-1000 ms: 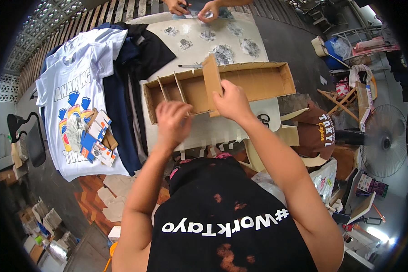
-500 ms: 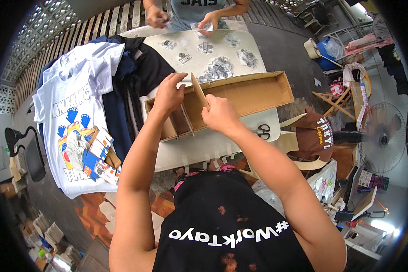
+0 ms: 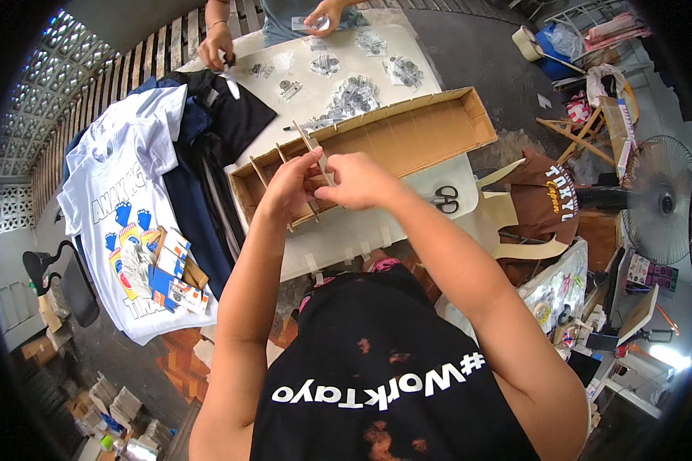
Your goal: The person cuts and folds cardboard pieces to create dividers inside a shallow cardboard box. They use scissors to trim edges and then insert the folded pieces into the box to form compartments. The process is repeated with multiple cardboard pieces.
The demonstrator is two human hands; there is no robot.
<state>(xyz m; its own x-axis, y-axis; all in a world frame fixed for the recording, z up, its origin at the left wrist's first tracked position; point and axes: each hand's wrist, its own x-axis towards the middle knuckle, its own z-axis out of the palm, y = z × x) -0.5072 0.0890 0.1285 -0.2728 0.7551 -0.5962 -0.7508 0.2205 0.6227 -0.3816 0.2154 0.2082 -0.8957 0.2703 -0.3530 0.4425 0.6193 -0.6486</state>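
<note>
A long, open cardboard box lies across the white table, with thin cardboard dividers standing crosswise in its left part. Both my hands are over that part, close together. A cardboard divider rises between them. My left hand pinches its near end from the left, thumb uppermost. From the right, my right hand grips the same piece with curled fingers, some of them hidden. Further left in the box stands another divider.
Black-handled scissors lie right of my right hand. Small clear packets are piled beyond the box. Shirts, including a white one, cover the table's left side. Across the table, a co-worker's hand holds a packet. A fan stands at right.
My left hand has come from the box's far edge to the divider, beside my right hand. The divider has shifted left. The co-worker's left-side hand has moved lower, over the dark shirt.
</note>
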